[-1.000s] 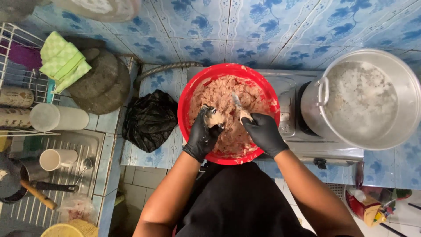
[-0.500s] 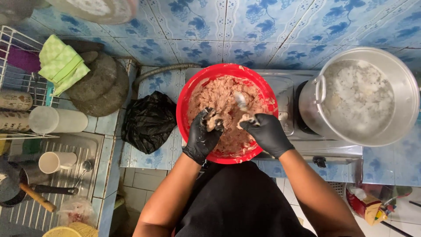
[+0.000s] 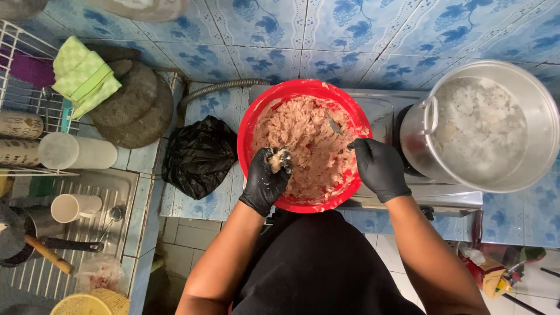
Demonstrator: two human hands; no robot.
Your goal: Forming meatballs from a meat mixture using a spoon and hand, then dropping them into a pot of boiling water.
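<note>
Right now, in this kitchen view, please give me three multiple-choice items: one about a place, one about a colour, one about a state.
1. Where is the black plastic bag?
A. left of the red bowl
B. inside the steel pot
C. in the sink

2. What colour are the gloves on both hands?
A. blue
B. black
C. yellow

3. What does the left hand hold?
A. nothing
B. a cup
C. a lump of minced meat mixture

Answers:
1 A: the bag lies on the tiled counter beside the bowl, on its left in the picture.
2 B: left hand and right hand both wear black gloves.
3 C: its fingers curl around a pinkish lump over the bowl, while the right hand holds a spoon.
</note>
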